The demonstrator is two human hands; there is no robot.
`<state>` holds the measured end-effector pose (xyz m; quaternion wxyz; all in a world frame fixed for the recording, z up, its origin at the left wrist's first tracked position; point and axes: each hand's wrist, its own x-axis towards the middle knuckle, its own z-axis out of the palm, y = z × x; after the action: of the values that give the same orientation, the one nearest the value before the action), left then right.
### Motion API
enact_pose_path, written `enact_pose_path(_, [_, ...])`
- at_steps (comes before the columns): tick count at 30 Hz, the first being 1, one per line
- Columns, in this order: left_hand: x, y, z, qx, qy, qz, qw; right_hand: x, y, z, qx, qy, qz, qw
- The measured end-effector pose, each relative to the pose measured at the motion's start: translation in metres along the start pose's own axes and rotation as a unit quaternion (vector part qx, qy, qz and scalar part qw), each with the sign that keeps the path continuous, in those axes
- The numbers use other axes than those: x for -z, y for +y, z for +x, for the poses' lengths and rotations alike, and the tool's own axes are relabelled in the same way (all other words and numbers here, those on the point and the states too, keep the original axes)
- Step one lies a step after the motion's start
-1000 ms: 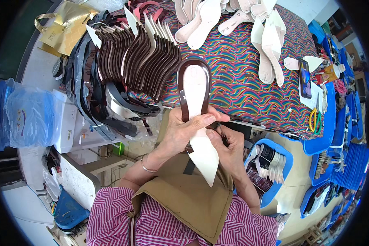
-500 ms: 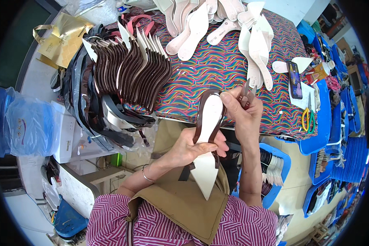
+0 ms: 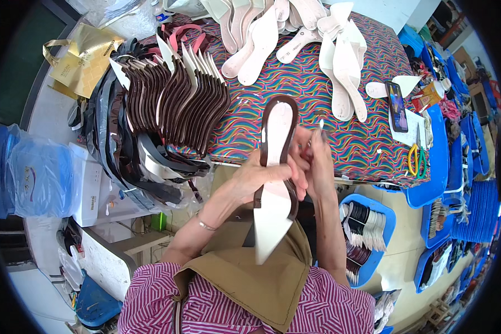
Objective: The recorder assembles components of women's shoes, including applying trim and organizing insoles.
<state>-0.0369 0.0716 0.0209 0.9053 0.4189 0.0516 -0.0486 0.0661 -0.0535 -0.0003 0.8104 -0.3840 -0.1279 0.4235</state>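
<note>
1. Holding the brown-edged insole (image 3: 278, 131) in the left hand (image 3: 253, 177): thumb across its pale face, fingers behind, closed firmly around its middle
2. Insole sits in front of the person, over the near edge of the table; rounded end points far, pointed end points near, above the brown apron (image 3: 250, 278)
3. Right hand (image 3: 317, 161) is just right of the insole, fingers bent and motion-blurred; a small shiny tip (image 3: 321, 123) sticks out on its far side; cannot tell how tight the grip is, or whether it touches the insole
4. Far left on the patterned cloth (image 3: 384, 156): row of finished-edge insoles (image 3: 178, 106) standing packed together, dark straps (image 3: 108, 128) hanging left of it
5. Far middle: loose white insoles (image 3: 261, 50), overlapping; more in a cluster (image 3: 345, 72) to the right
6. Right side of the cloth: phone (image 3: 396, 108), and scissors (image 3: 417, 146) with yellow and green handles, nearer
7. Below, right: blue tray (image 3: 389, 225) holding stacked dark and white pieces
8. Far left: gold bag (image 3: 86, 61)
</note>
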Motion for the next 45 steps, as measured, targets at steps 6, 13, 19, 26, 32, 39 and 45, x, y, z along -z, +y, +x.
enact_pose_path(6, [0.007,-0.038,0.014,-0.012,-0.250,-0.222,0.942,0.010,0.020,0.041,0.089,-0.089,0.137,0.982])
enact_pose_path(13, [-0.006,-0.013,-0.019,0.037,-0.043,-0.138,0.989,-0.013,-0.002,0.021,0.116,0.066,-0.026,0.991])
enact_pose_path(19, [-0.005,0.000,-0.019,0.063,-0.045,-0.040,0.996,-0.017,-0.004,0.016,0.119,0.045,-0.039,0.991])
enact_pose_path(26, [0.004,-0.005,-0.018,0.035,-0.050,-0.078,0.995,-0.020,-0.004,0.017,0.143,0.070,-0.071,0.985])
enact_pose_path(32, [0.007,0.016,-0.019,-0.074,0.034,-0.013,0.997,-0.032,0.015,-0.010,0.162,0.199,-0.144,0.956])
enact_pose_path(39, [0.012,0.029,-0.007,-0.146,0.085,-0.033,0.985,-0.028,0.040,-0.048,0.135,0.019,-0.246,0.960])
enact_pose_path(45, [0.018,0.009,-0.030,-0.112,0.168,0.292,0.935,-0.017,0.023,-0.035,0.236,0.136,-0.184,0.945])
